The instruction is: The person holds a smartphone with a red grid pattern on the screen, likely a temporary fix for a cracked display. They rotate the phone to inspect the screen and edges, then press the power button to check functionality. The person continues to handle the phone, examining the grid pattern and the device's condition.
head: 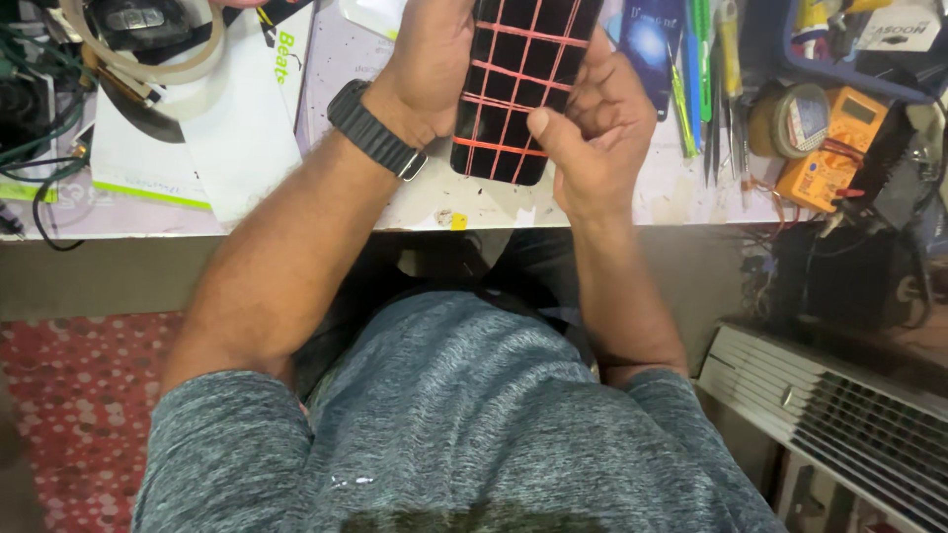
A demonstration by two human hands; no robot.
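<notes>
I keep the black phone [518,84], crossed with red rubber bands [504,116], steady above the desk [434,202] edge and press evenly so no band slips. My left hand [430,59] wraps its fingers around the left side; my right hand [597,133] grips the right edge, thumb pressing its face.
</notes>
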